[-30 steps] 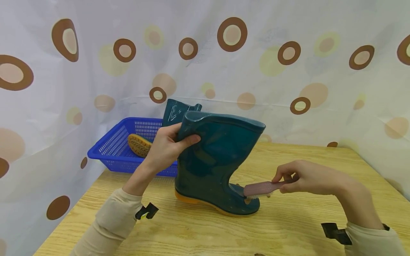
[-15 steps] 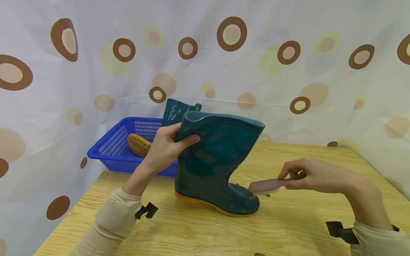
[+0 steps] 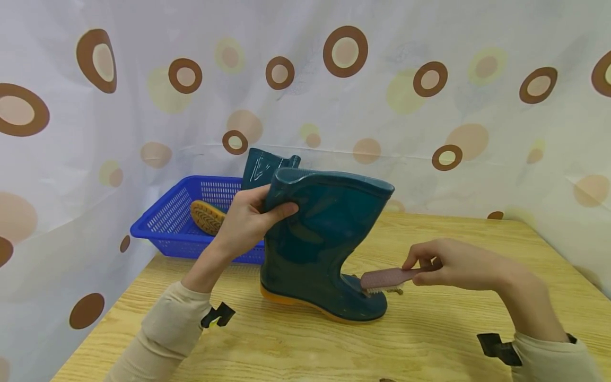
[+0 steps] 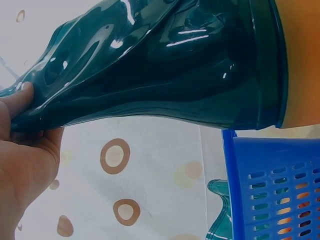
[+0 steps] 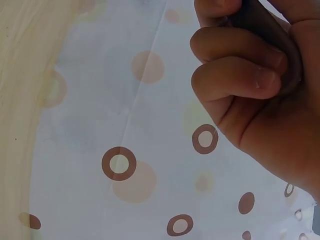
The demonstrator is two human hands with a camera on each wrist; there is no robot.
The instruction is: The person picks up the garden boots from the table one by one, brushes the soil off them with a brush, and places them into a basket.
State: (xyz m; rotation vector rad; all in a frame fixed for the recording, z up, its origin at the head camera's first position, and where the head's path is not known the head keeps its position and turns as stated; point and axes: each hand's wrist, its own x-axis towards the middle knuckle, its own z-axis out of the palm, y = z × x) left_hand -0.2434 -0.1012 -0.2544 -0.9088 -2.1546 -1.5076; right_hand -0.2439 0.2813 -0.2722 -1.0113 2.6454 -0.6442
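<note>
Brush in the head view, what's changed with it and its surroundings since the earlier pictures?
The brush and the right hand gripping it moved right, then back left over the foot of the boot, ending slightly left of where they began. Nothing was taken up or let go. The left hand still holds the boot's shaft; the blue basket stayed put.

There are two boots, one brush, one basket, one surface, one left hand, one right hand and two sleeves.
</note>
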